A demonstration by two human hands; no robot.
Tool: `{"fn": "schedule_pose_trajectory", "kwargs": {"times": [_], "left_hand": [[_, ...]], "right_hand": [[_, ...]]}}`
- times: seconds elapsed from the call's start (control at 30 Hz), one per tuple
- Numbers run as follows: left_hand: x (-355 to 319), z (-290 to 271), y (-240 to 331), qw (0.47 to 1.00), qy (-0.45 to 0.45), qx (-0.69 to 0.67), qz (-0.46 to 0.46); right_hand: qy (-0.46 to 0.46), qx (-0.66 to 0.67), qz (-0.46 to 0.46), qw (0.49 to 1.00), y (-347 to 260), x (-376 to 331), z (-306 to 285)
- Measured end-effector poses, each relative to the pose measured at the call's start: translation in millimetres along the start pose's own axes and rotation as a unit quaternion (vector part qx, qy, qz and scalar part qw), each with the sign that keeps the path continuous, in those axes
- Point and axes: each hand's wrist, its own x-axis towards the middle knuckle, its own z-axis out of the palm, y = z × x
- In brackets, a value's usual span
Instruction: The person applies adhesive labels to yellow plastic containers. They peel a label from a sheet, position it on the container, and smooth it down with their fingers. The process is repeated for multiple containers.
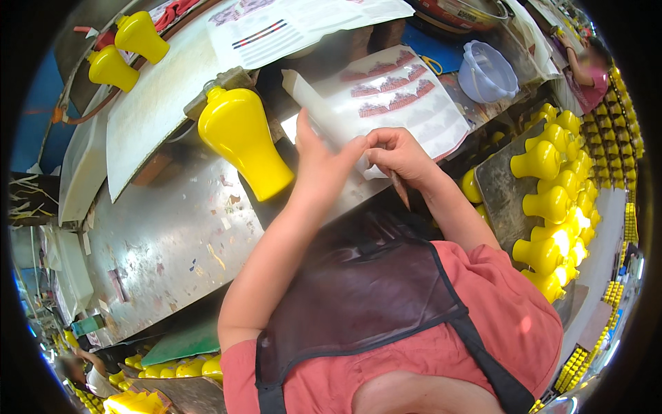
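Note:
A printed sheet point(414, 134) with rows of reddish scenic strips lies on the bench in front of me, its left side curled up and pale. My left hand point(321, 155) is closed on the curled near edge of the printed sheet, thumb toward the right. Beside it, my right hand point(400, 157) pinches at the same edge, and the fingertips of both hands nearly meet. A brown pointed tool point(399, 190) sticks out below the right palm, held by the curled fingers. Left of my left hand, a glossy yellow vase point(245, 138) lies tilted, its wide end against a metal block point(219, 90).
More printed sheets point(303, 24) lie on a pale board point(172, 90) at the far side. A lilac plastic basin point(487, 72) stands far right, near yellow-handled scissors point(432, 65). Several yellow vases point(552, 200) crowd a rack on the right. Two yellow vases point(141, 36) sit far left. Other people work farther off.

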Motion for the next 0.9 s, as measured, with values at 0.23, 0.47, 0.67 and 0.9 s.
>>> {"fn": "schedule_pose_trajectory", "kwargs": {"times": [0.23, 0.47, 0.67, 0.9], "left_hand": [[3, 6, -4, 0.983, 0.019, -0.153, -0.102], [5, 1, -22, 0.989, 0.044, -0.118, -0.084], [6, -2, -26, 0.99, 0.06, 0.128, -0.007], [21, 10, 3, 0.998, -0.05, 0.008, -0.03]], "right_hand": [[0.055, -0.087, -0.02, 0.994, 6, 7, -2], [0.176, -0.037, 0.003, 0.984, 2, 1, -34], [0.173, 0.068, -0.056, 0.981, -19, -15, -45], [0.094, 0.035, -0.141, 0.985, -24, -30, -18]]}}
